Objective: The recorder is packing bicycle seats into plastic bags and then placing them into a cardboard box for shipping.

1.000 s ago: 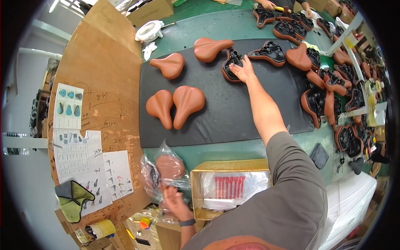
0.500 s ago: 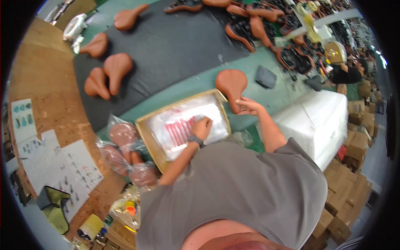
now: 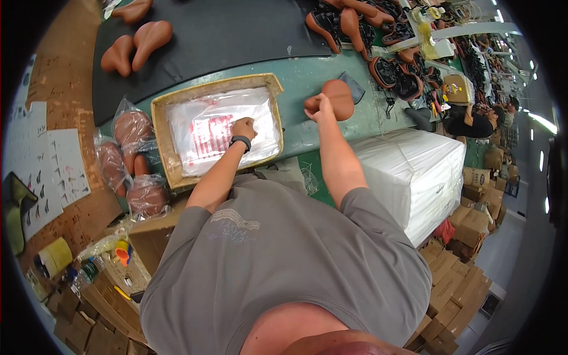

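I had the right hand [image 3: 321,108] pinching a brown saddle [image 3: 339,99] over the tabletop [image 3: 290,89]. Left hand [image 3: 243,127] was curled on plastic bags [image 3: 260,109], couldn't tell if gripping. Looked like bag-picking; next called for peeling one loose.

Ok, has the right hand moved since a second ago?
Yes. The right hand has come off the black mat toward the body, and is now right of the open box, holding a brown saddle.

Nothing clearly legible: red print on plastic bags [image 3: 204,135], small print on white sheets [image 3: 67,168], faint marks on grey shirt [image 3: 284,260]
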Available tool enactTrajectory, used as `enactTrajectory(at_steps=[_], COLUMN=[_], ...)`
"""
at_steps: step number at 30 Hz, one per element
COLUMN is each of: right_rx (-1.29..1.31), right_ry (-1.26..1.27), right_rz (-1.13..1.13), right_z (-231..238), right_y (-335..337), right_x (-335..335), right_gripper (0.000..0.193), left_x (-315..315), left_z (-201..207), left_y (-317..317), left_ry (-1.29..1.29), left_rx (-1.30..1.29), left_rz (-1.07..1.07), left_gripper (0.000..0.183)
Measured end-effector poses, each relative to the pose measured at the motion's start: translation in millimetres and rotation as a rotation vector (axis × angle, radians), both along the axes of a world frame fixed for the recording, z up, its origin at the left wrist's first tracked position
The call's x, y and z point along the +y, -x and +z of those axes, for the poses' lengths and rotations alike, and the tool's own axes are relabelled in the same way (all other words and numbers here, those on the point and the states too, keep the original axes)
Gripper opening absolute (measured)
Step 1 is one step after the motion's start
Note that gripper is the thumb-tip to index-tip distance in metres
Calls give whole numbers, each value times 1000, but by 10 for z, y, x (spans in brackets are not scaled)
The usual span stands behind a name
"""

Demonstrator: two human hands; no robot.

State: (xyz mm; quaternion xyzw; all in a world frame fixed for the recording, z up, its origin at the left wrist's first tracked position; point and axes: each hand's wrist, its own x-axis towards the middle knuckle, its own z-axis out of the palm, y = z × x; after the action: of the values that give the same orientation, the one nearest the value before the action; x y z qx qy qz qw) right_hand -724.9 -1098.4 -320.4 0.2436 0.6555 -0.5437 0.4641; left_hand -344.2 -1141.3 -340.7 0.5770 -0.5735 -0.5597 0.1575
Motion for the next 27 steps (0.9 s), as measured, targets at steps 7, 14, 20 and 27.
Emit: enactTrajectory(at_steps=[7, 14, 20, 27], right_rx=[602, -412, 107, -226], right_ry=[-113, 800, 672, 695], right_rz=[524, 172, 817, 825], right_z=[1094, 2327, 2115, 2273], right_y=[-618, -1887, -2622, -2816], right_x=[1087, 2124, 1353, 557], right_gripper=[70, 51, 66, 62], left_x=[95, 237, 165, 109], left_z=[266, 433, 931, 1469], left_y=[-628, -844, -1031, -1880], left_ry=[-168, -281, -393, -538], left_rx=[143, 386, 531, 1122], left_rz=[157, 179, -44, 401], left_gripper=[34, 27, 24, 21])
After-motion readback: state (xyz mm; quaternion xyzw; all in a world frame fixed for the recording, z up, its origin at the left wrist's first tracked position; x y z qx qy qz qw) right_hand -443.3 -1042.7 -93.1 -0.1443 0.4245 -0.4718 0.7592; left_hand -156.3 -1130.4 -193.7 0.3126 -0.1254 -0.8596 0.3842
